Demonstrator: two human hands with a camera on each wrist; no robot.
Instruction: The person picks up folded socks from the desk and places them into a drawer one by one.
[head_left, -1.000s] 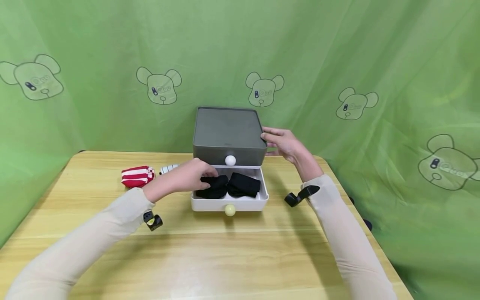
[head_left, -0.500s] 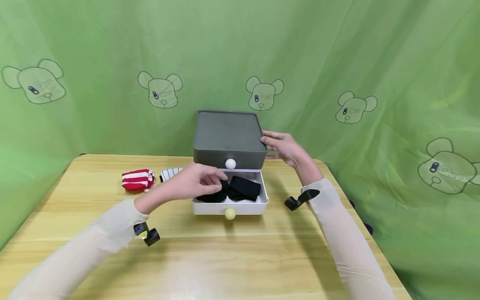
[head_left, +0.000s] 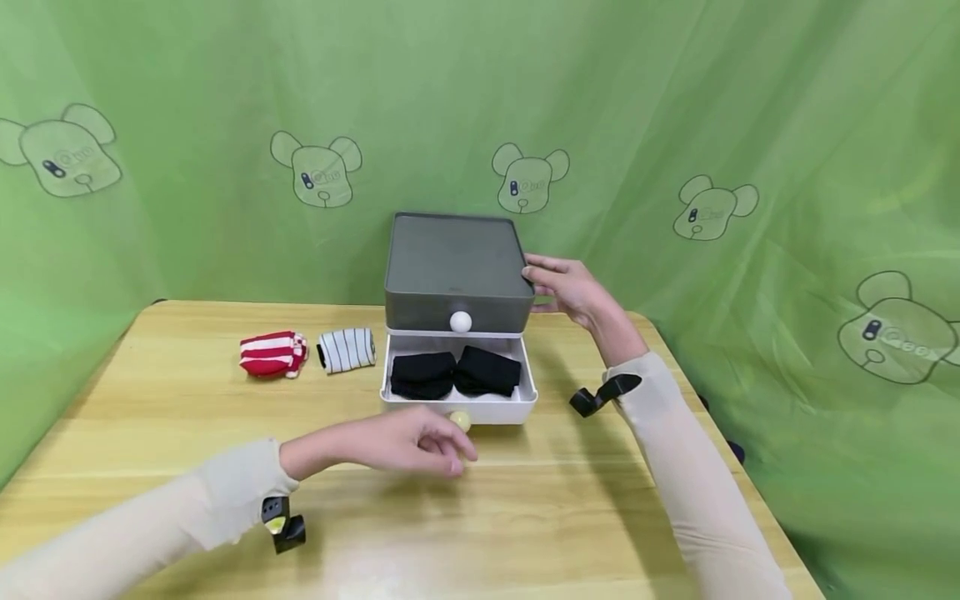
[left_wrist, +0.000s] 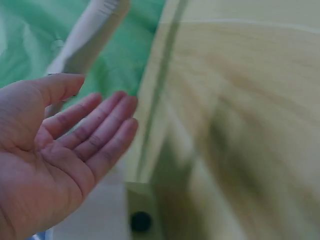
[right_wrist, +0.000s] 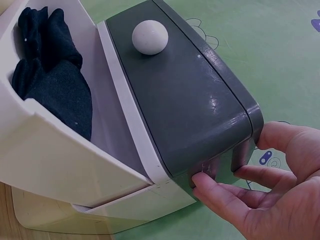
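Observation:
A small two-drawer box (head_left: 457,258) has a dark grey upper part with a white knob (head_left: 461,322). Its white lower drawer (head_left: 517,408) is pulled out and holds two folded black socks (head_left: 486,372), side by side. My left hand (head_left: 408,440), holding nothing, hovers in front of that drawer and overlaps part of its yellow knob (head_left: 460,419); its fingers are loosely bent in the left wrist view. At the box's right side, my right hand (head_left: 566,287) rests its fingertips (right_wrist: 205,182) on the grey wall, thumb at the top edge.
Left of the box lie a rolled red-and-white striped sock (head_left: 272,354) and a rolled white sock with dark stripes (head_left: 347,350). All stand on a wooden table (head_left: 487,533) in front of a green curtain (head_left: 420,92) printed with bear heads.
My left hand has left the black socks in the drawer and moved toward me, past the drawer front. The striped white sock is now fully visible. My right hand stays at the box.

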